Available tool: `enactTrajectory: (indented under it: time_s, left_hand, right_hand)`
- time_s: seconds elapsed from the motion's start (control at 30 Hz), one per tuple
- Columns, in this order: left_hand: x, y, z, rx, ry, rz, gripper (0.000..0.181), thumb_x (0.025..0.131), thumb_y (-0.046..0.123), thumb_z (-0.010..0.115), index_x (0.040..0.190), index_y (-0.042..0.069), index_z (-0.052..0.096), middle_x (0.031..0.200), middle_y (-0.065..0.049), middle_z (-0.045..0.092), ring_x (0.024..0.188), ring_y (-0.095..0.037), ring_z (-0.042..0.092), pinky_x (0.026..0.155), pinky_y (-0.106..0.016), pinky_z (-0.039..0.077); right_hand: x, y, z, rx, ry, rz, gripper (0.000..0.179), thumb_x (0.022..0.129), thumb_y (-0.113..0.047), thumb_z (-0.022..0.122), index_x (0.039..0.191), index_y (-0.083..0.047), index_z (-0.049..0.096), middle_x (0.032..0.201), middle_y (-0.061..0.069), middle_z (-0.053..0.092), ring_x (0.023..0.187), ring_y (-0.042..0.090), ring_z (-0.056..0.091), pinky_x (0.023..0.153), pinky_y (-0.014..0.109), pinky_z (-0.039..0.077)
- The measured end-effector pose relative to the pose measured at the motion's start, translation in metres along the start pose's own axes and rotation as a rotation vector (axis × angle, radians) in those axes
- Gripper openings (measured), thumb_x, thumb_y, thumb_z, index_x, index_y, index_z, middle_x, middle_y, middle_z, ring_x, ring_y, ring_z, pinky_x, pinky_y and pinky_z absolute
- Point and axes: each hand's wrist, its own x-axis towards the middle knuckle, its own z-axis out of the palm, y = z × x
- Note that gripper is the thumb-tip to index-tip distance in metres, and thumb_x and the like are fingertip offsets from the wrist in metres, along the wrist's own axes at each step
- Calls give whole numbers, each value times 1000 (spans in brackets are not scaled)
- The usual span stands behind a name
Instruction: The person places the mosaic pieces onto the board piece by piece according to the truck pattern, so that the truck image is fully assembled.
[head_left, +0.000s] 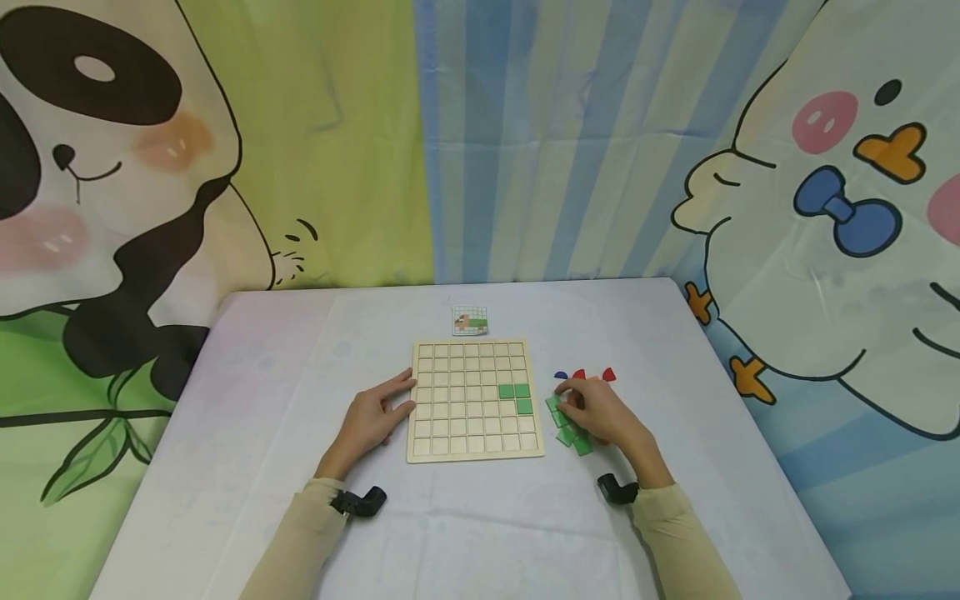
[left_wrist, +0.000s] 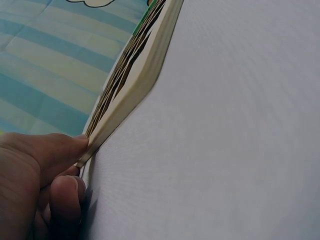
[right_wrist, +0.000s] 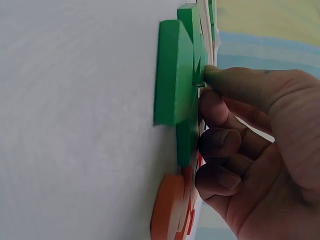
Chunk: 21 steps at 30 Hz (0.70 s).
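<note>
Beige sleeves came nearest; the unclenched left hand touched the board (presumably against sliding), and the right hand, grip unclear, met green tiles kept handily close.

Both hands reach forward, well apart, the right's fingers curled.

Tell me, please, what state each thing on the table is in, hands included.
Board: flat, mostly unfilled.
Three green squares: set in the board.
Loose green tiles: bunched right of the board.
Red pieces: loose, off the board.
Blue piece: loose, off the board.
Orange pieces: loose, off the board.
Card: flat, picture up.
Left hand: touching the board's left edge.
Right hand: at the green tiles; grip unclear.
</note>
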Motion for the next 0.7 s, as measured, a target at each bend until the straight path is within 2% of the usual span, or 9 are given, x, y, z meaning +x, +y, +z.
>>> enactTrajectory:
  time_s: [0.27,0.47,0.7]
  left_hand:
    - [0,-3,1,6,2,5,47,99,24,76,145,17,67,161,4,56,36,-14,48,38,-32,45]
    - [-1,-1,1,2,-3,-13,47,99,24,76,145,17,67,161,5,55,37,-15,49,39,-32,45]
    - [-1,0,1,9,1,-5,48,99,24,76,146,18,66,161,6,56,36,-13,48,39,-32,45]
  right_hand:
    - [2,-1,1,-23,12,4,25,98,-20,77,120,-8,75,72,-3,60,63,11,53,55,23,44]
    - [2,-1,-1,-24,-21,14,27,97,-18,78,122,-8,74,74,-2,61,67,12,54,59,22,46]
    - [5,1,-6,-28,-55,-15,26,96,-13,77,122,-9,74,78,-2,63,70,12,55,63,23,48]
